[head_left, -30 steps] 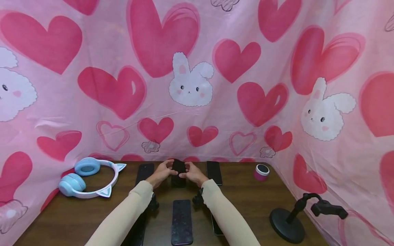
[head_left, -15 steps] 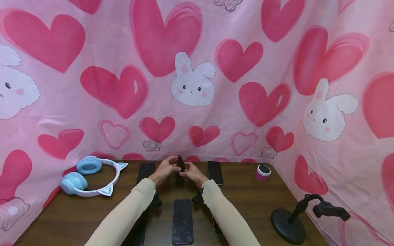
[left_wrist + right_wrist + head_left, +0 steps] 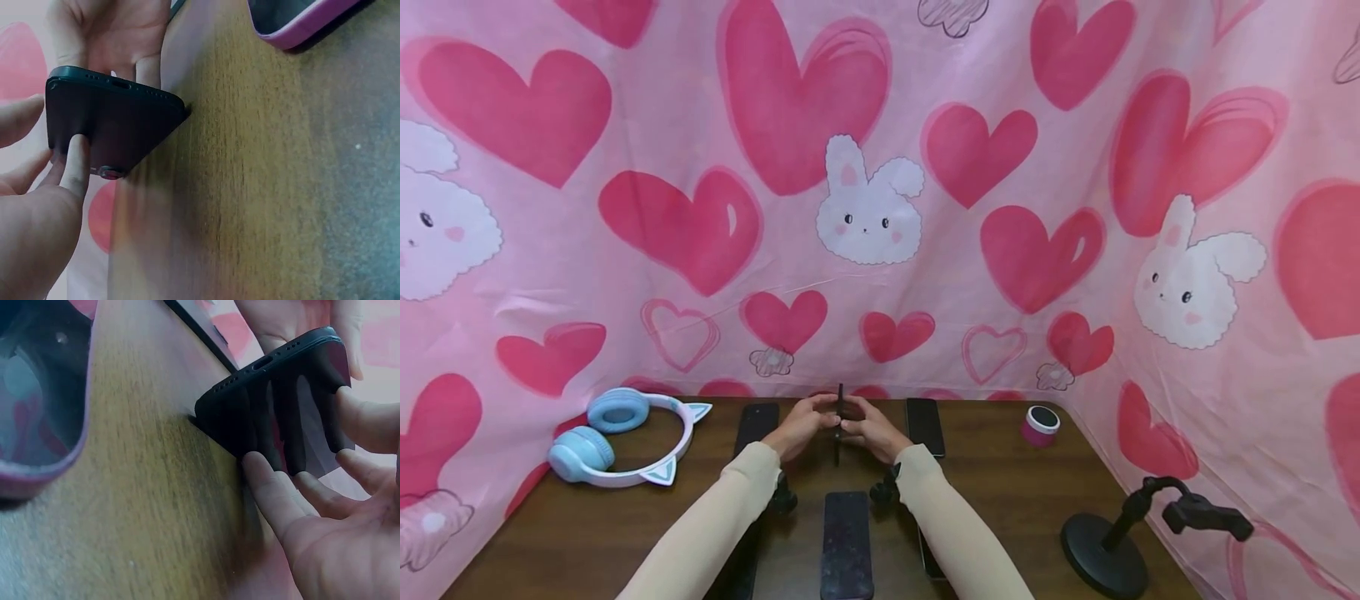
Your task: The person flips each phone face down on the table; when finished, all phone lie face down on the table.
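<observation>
A black smartphone (image 3: 106, 125) stands on its long edge on the brown wooden table, seen nearly edge-on in the head view between both hands. My left hand (image 3: 805, 427) holds it from the left; in the left wrist view one finger presses its dark back and others reach its upper edge. My right hand (image 3: 872, 429) holds the opposite side, with fingertips on the glossy screen (image 3: 300, 419), which mirrors them. The charging port and speaker holes show on the short end turned toward the wrist cameras. The camera bump (image 3: 111, 172) sits at the far end.
Another phone (image 3: 847, 546), purple-edged in the wrist views, lies in front. More phones lie at back left (image 3: 758, 423) and back right (image 3: 925, 427), others partly under the forearms. Blue-white cat-ear headphones (image 3: 625, 437) lie left; a pink-white round speaker (image 3: 1041, 425) and black stand (image 3: 1105, 554) are right.
Between my hands the phone has turned from showing its broad face to nearly edge-on in the head view. The other things stay in place.
</observation>
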A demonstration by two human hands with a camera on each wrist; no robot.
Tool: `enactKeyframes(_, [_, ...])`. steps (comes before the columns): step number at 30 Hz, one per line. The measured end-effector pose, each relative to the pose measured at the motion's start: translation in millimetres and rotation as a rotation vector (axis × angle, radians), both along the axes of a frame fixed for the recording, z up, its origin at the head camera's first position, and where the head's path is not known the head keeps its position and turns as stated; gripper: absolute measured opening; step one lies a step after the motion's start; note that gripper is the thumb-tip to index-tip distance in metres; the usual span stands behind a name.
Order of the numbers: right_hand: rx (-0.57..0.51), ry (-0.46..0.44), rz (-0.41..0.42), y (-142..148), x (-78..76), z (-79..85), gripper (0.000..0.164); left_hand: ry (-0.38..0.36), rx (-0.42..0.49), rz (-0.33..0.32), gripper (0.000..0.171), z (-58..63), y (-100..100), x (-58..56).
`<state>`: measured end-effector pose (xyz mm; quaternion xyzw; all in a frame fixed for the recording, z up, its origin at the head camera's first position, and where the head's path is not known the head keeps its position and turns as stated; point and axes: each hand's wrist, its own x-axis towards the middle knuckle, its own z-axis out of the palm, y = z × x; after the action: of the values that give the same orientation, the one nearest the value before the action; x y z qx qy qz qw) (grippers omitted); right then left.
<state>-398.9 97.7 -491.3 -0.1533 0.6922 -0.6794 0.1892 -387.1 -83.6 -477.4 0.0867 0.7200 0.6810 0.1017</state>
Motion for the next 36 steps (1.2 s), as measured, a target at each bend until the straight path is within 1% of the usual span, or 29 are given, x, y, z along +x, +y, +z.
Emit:
enactKeyframes(5, [-0.012,-0.015,-0.016,2,-2.2,-2.7,0.056,-0.023,0.000,-0.002,0.050,-1.2,2,1.2])
enactKeyframes(9, [-0.025,-0.026,-0.024,3,-4.5,-3.1,0.053,-0.014,-0.008,-0.011,0.050,-0.3,3,1.5])
enactKeyframes(17, [-0.032,-0.018,-0.022,4,-7.9,3.9,0.053,-0.029,-0.029,-0.027,0.053,1.0,3,-0.9])
enactKeyframes(24, [-0.035,-0.014,-0.012,7,-11.6,3.3,0.055,-0.062,-0.041,-0.031,0.053,-4.3,3,-3.5])
enactKeyframes(29, [-0.046,0.002,-0.012,8,-10.2,2.1,0.055,-0.091,-0.066,-0.044,0.052,-7.2,3,-3.8])
enactKeyframes(32, [-0.056,0.003,-0.010,8,-9.9,0.1,0.056,-0.105,-0.083,-0.040,0.052,-8.0,2,-3.2])
enactKeyframes(36, [-0.043,0.040,-0.032,9,-10.0,-2.2,0.055,-0.114,-0.092,-0.031,0.052,-8.8,1,-2.7])
